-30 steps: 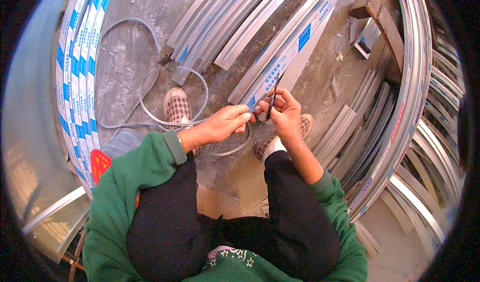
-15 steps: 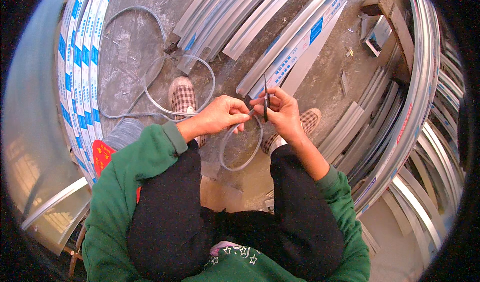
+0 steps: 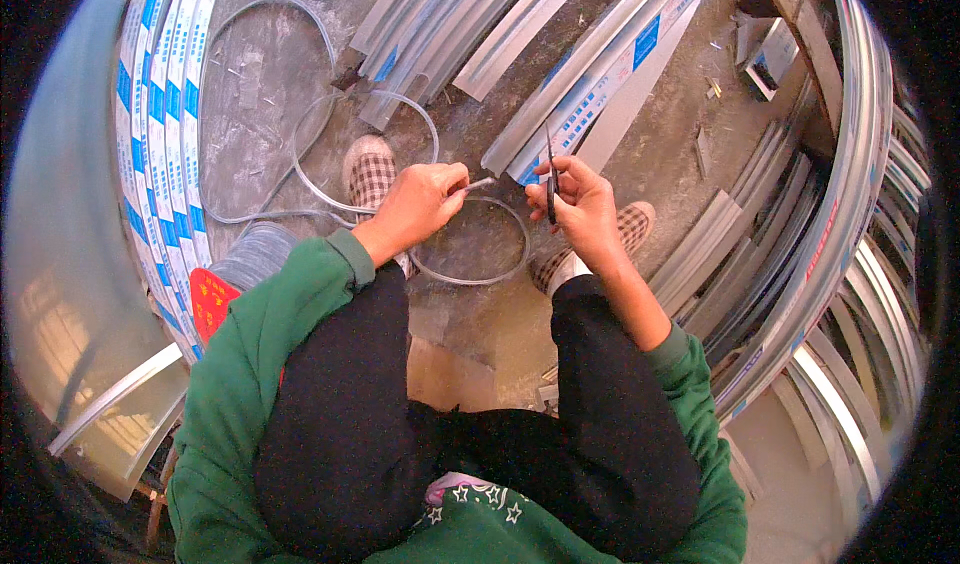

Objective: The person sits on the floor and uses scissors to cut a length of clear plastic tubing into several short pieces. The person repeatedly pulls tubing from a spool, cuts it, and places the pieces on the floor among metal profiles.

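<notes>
Head view looks straight down on a seated person in a green sweatshirt and black trousers, feet in checked slippers [image 3: 368,169] planted on the dusty concrete floor [image 3: 270,84]. The left hand [image 3: 418,204] is closed in a pinch around the end of a thin grey cable [image 3: 470,269], whose short pale tip sticks out toward the other hand. From that pinch the cable curls down into a loop lying on the floor between the two feet, then runs off in wider loops toward the far left part of the floor. The right hand [image 3: 580,209] is clenched around a slim dark hand tool [image 3: 549,169], held upright with its point rising above the fingers; I cannot tell what kind of tool it is. The two hands sit near each other but apart, the cable tip pointing into the gap between them. Long grey metal profile strips with blue labels [image 3: 600,84] lie on the floor just beyond the hands, and more curved strips are stacked along the right edge. White strips with blue marks [image 3: 160,134] run down the left edge, beside a small red packet [image 3: 212,304] near the left knee.
</notes>
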Available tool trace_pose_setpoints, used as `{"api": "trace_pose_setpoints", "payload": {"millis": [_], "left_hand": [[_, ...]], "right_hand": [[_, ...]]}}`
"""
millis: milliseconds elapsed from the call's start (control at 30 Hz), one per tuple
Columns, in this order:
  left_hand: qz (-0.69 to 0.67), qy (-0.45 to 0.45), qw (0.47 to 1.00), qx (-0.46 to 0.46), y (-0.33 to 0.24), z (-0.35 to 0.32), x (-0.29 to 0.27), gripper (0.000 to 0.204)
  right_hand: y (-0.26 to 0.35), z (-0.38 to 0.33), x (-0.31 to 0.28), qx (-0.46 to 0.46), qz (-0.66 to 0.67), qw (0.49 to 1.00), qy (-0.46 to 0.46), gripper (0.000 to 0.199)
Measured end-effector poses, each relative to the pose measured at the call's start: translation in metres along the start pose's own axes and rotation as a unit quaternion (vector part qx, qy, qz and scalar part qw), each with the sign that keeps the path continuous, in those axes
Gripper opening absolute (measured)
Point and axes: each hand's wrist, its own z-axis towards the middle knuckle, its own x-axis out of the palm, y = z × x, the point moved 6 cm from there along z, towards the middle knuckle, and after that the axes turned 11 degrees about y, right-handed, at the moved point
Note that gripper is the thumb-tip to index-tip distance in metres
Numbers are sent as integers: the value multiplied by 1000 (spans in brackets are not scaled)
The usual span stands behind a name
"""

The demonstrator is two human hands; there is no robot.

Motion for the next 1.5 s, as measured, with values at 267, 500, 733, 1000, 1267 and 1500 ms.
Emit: {"api": "trace_pose_setpoints", "payload": {"millis": [267, 500, 733, 1000, 1267, 1500], "left_hand": [[61, 7, 998, -25, 1, 2, 8, 15], [88, 7, 996, -5, 4, 0, 14, 17], [-17, -28, 999, -37, 8, 4, 12, 18], [-171, 37, 981, -79, 15, 5, 22, 14], [85, -29, 995, 49, 2, 7, 13, 18], [182, 25, 983, -22, 5, 12, 21, 16]], "right_hand": [[-3, 0, 1, 19, 0, 1000, 15, 24], [-3, 1, 2, 21, 5, 1000, 22, 24], [-5, 2, 1, 24, 1, 999, 27, 25], [-7, 2, 0, 31, -2, 999, 21, 26], [-7, 1, 0, 33, 1, 999, 20, 27], [-6, 1, 2, 33, 9, 999, 23, 27]]}}
